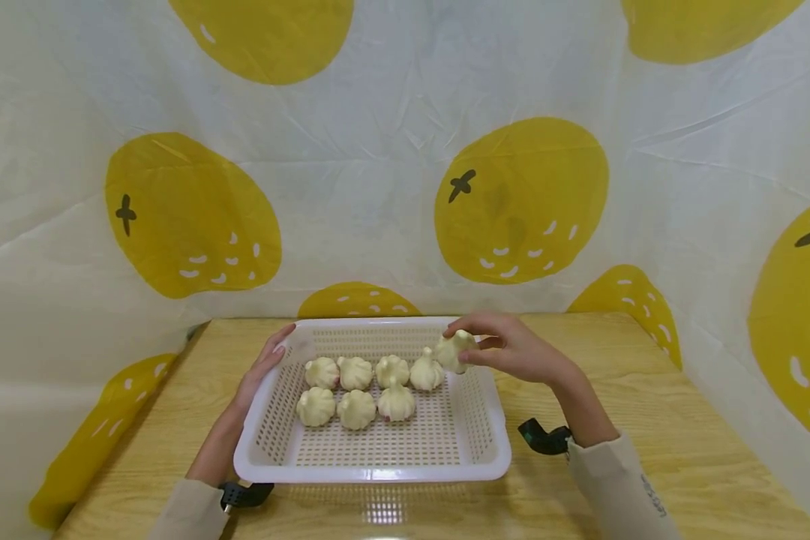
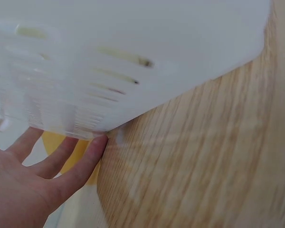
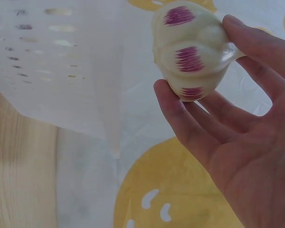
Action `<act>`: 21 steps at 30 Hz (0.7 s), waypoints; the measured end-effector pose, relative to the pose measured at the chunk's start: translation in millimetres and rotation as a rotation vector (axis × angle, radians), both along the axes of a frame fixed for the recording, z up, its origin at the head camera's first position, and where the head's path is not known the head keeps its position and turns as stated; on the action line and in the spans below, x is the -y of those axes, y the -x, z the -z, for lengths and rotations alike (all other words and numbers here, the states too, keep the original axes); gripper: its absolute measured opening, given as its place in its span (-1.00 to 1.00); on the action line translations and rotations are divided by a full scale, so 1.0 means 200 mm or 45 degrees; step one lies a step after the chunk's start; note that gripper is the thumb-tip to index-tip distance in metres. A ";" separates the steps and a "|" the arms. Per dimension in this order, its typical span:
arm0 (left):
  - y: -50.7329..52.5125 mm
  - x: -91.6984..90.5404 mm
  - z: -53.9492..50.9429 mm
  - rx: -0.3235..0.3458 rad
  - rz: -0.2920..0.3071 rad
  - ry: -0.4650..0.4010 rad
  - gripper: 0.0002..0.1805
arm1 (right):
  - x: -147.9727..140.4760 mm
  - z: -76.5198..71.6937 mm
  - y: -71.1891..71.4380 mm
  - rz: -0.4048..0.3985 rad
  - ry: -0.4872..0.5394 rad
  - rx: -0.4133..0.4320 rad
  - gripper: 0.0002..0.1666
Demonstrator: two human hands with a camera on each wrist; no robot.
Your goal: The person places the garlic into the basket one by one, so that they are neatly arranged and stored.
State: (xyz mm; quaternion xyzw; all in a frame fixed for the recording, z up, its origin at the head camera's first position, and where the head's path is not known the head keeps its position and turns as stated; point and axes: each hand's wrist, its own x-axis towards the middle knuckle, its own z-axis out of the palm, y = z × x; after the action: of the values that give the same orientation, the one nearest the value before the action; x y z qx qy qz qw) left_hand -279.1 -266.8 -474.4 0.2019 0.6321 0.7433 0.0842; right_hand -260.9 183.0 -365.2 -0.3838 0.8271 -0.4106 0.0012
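Note:
A white plastic basket (image 1: 371, 474) with slotted walls is on the wooden table, holding several pale garlic bulbs (image 1: 356, 409) grouped in two rough rows toward its left and back. My right hand (image 1: 513, 349) pinches one garlic bulb (image 1: 456, 351) between thumb and fingers near the basket's back right corner. Purple streaks mark that bulb (image 3: 190, 52) in the right wrist view, where it appears apart from the basket wall. Against the basket's left side rests my left hand (image 1: 259, 371), its fingers (image 2: 88, 156) spread and fairly straight, touching the wall.
The wooden table (image 1: 648, 420) extends to both sides of the basket. Behind it hangs a white sheet (image 1: 371, 202) printed with large yellow fruit. Dark wrist bands (image 1: 545, 437) sit at both sleeves, the right one close to the basket's right edge.

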 end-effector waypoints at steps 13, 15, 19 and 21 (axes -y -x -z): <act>-0.01 0.00 0.00 -0.005 -0.018 0.015 -0.42 | 0.03 0.00 -0.01 -0.075 -0.176 0.048 -0.61; -0.01 -0.01 0.00 -0.007 -0.019 0.014 -0.42 | 0.05 -0.01 0.00 -0.092 -0.224 0.033 -0.62; -0.01 -0.01 0.00 -0.005 -0.018 0.011 -0.42 | 0.07 -0.03 0.01 -0.124 -0.309 0.012 -0.63; 0.00 -0.01 0.00 -0.001 -0.013 0.011 -0.43 | 0.07 -0.04 0.02 -0.131 -0.348 0.012 -0.64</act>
State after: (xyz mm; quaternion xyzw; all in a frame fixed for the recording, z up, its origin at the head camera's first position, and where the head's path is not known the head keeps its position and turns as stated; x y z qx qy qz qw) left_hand -278.8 -265.8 -474.2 0.1984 0.6363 0.7410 0.0810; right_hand -264.1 168.8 -358.1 -0.4202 0.8544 -0.2954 0.0783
